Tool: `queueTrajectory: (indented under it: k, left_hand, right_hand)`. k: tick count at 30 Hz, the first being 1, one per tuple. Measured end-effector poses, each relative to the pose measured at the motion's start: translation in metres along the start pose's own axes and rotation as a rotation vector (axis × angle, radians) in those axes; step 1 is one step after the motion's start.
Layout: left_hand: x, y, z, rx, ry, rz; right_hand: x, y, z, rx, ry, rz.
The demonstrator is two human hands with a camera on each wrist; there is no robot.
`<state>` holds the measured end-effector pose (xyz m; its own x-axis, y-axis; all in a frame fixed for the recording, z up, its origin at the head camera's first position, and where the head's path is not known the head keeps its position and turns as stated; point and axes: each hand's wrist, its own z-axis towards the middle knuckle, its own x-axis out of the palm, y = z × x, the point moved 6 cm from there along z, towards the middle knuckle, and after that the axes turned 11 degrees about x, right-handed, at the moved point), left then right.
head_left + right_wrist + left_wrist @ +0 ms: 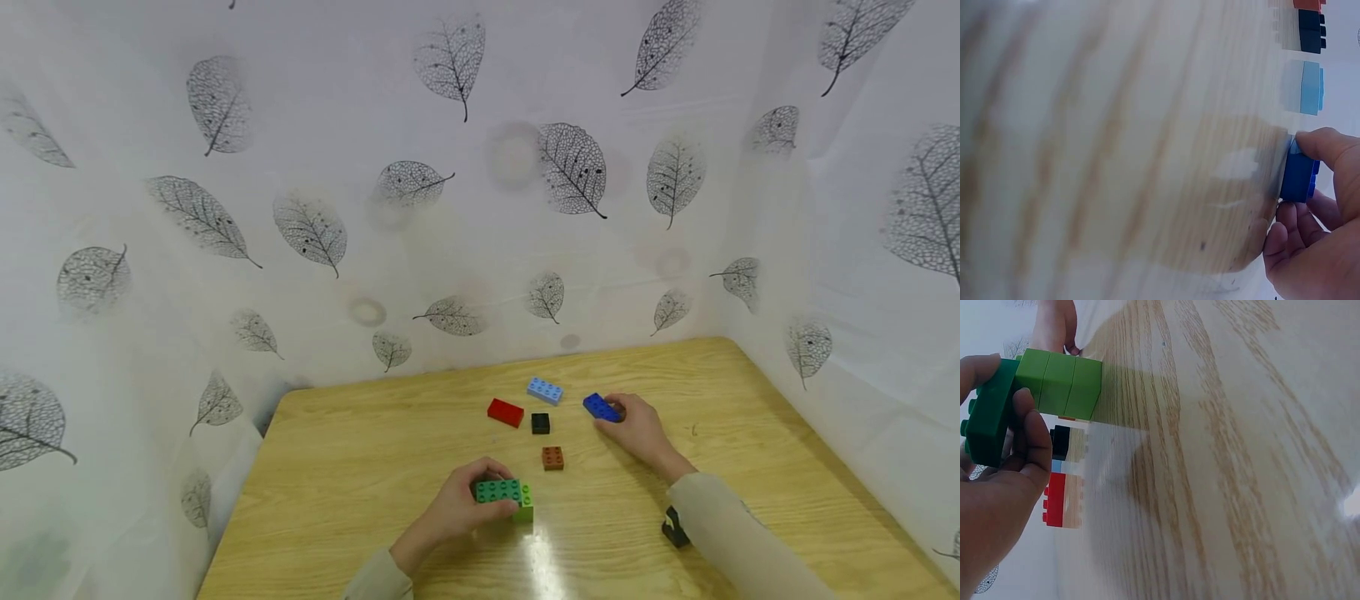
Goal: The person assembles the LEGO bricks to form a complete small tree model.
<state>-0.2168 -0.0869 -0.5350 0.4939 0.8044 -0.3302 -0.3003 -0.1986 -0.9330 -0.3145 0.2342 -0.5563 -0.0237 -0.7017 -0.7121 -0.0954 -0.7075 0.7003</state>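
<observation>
My left hand (pixel 457 502) grips a dark green toy brick (pixel 498 490) between thumb and fingers. Joined to that brick is a stack of lime green bricks (pixel 1059 381), and the green one overhangs it to the left. In the left wrist view the stack's bottom end is close over the table. Farther back on the right, my right hand (pixel 636 427) pinches a blue brick (pixel 1297 172) by its ends, with its studs facing up in the head view. That blue brick is at the tabletop.
Between and beyond the hands lie a red brick (pixel 506 412), a light blue brick (pixel 544 391), a small black brick (pixel 540 423) and a brown brick (pixel 552 457). A black object (pixel 675 528) shows beside the right sleeve. A leaf-patterned curtain (pixel 480 250) surrounds the wooden table (pixel 337 467).
</observation>
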Motion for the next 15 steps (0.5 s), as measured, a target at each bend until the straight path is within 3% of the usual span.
queueTrajectory:
  k: [15]
  left_hand:
    - [0.0, 0.0, -0.001, -0.013, -0.005, -0.003]
  right_hand:
    - [-0.008, 0.023, -0.011, -0.012, 0.056, 0.046]
